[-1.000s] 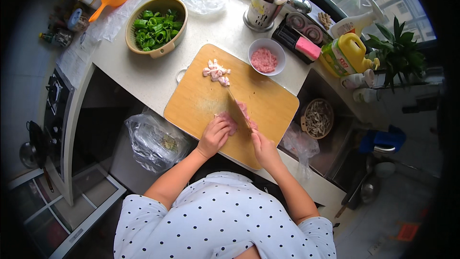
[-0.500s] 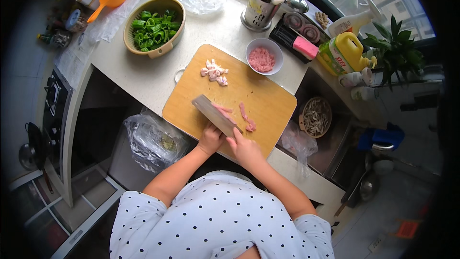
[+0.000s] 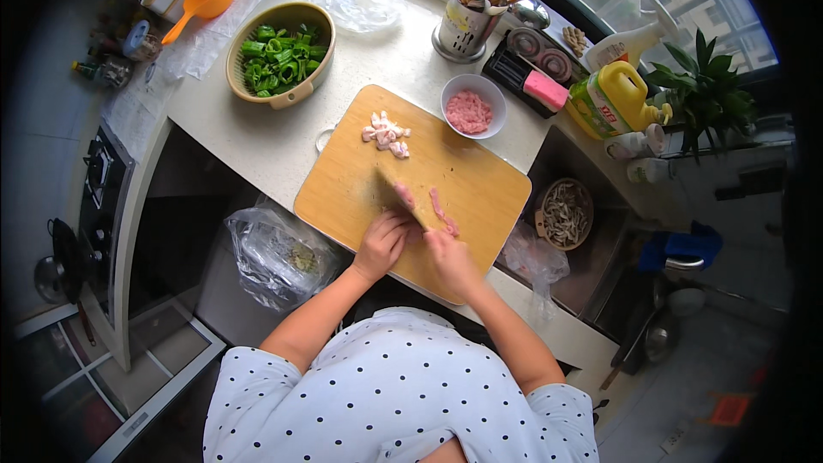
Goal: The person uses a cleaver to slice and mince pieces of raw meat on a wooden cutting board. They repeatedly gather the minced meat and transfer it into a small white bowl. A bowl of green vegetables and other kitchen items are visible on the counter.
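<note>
My right hand [image 3: 454, 261] grips the handle of a cleaver [image 3: 387, 178], whose blade is tilted nearly edge-on and smeared by motion over the wooden cutting board [image 3: 489, 176]. Against the blade's left side, near the board's front edge, my left hand [image 3: 382, 243] has curled fingers pressing on a piece of raw meat [image 3: 413, 232], mostly hidden by the fingers and blade. Pink meat strips [image 3: 443, 212] lie right of the blade, with another bit [image 3: 405, 195] right beside it. Pale, fatty chopped pieces [image 3: 386, 135] form a small heap at the board's far left.
A white bowl [image 3: 500, 120] of minced meat touches the board's far edge. Left of it stands a colander [image 3: 290, 99] of cut green peppers. Chopsticks in a metal holder [image 3: 461, 30] stand behind. The sink at right holds a basket [image 3: 542, 221]; a plastic bag [image 3: 279, 261] hangs at front left.
The cleaver has turned from its broad side showing to nearly edge-on, its tip moving right. My left hand has shifted slightly right and up, my right hand slightly right.
</note>
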`<state>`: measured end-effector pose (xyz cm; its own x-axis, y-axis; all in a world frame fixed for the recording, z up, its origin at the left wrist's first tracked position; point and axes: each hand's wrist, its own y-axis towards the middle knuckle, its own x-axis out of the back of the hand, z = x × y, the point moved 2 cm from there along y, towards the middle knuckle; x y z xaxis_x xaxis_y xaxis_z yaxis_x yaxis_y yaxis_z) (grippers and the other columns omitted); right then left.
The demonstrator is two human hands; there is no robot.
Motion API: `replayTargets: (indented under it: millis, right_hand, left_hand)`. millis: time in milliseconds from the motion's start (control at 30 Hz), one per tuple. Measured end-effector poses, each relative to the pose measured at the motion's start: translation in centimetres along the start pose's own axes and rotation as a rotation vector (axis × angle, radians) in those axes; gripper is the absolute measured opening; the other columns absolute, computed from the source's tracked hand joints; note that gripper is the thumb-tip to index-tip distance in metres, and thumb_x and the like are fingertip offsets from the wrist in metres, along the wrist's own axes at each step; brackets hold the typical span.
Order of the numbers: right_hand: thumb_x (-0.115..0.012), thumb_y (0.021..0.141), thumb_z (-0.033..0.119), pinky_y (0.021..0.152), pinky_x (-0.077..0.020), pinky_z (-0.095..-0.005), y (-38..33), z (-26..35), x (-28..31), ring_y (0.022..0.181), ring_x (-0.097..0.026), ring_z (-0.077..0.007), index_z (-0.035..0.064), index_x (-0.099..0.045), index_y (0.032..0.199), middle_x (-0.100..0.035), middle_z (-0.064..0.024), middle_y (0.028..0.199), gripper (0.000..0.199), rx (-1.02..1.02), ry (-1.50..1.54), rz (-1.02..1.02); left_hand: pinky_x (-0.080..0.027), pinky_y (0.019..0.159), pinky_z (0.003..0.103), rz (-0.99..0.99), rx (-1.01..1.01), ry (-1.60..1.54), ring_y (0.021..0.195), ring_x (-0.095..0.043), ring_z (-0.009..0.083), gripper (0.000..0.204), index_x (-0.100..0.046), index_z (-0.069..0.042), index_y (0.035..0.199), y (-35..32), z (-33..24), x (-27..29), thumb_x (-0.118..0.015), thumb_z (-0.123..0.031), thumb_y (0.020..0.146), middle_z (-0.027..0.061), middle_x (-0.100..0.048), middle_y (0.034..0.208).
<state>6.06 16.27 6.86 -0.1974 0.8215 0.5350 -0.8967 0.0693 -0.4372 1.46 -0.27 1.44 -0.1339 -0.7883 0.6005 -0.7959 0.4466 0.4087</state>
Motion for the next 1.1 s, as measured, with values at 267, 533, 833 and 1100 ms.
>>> replayTargets:
  millis: [267,533,833,1100]
  right_hand:
    - [-0.052,0.096,0.034,0.065,-0.052,-0.0479,-5.7,0.3,2.8,0.073,-0.065,-0.0427,0.0027,-0.061,0.116,-0.066,-0.0224,0.081,0.038,0.083,-0.206,0.001]
    - [-0.054,0.095,0.036,0.06,-0.052,-0.0494,-3.4,0.3,0.0,0.067,-0.065,-0.0414,0.0031,-0.057,0.119,-0.065,-0.0227,0.074,0.04,0.13,-0.307,0.002]
    - [-0.054,0.094,0.037,0.059,-0.0508,-0.0526,-4.3,-2.2,-0.4,0.066,-0.063,-0.0442,0.0075,-0.055,0.119,-0.064,-0.0243,0.069,0.038,0.205,-0.125,-0.062]
    - [-0.049,0.096,0.041,0.065,-0.0506,-0.0508,0.5,1.7,-1.9,0.069,-0.063,-0.0441,0.0051,-0.061,0.111,-0.065,-0.0244,0.075,0.041,0.161,-0.13,-0.069]
  left_hand:
    - [-0.047,0.093,0.044,-0.012,-0.001,0.044,0.11,-0.056,0.0371,0.025,-0.065,0.002,0.1,-0.8,0.4,-0.2,-0.068,-0.002,0.076,0.0162,-0.061,0.108]
    - [-0.048,0.091,0.046,0.012,0.05,-0.01,0.102,-0.058,0.0427,0.033,-0.065,0.003,0.103,-1.3,1.2,-0.9,-0.071,-0.003,0.071,0.0219,-0.062,0.105]
    - [-0.047,0.091,0.047,-0.038,-0.007,0.075,0.099,-0.059,0.0408,0.033,-0.065,0.003,0.102,-0.8,1.0,-0.7,-0.07,-0.004,0.07,0.0205,-0.063,0.1]
    - [-0.046,0.094,0.046,0.016,0.006,0.081,0.107,-0.056,0.0382,0.024,-0.065,0.003,0.1,-1.3,1.3,-0.7,-0.066,-0.005,0.077,0.0177,-0.061,0.111]
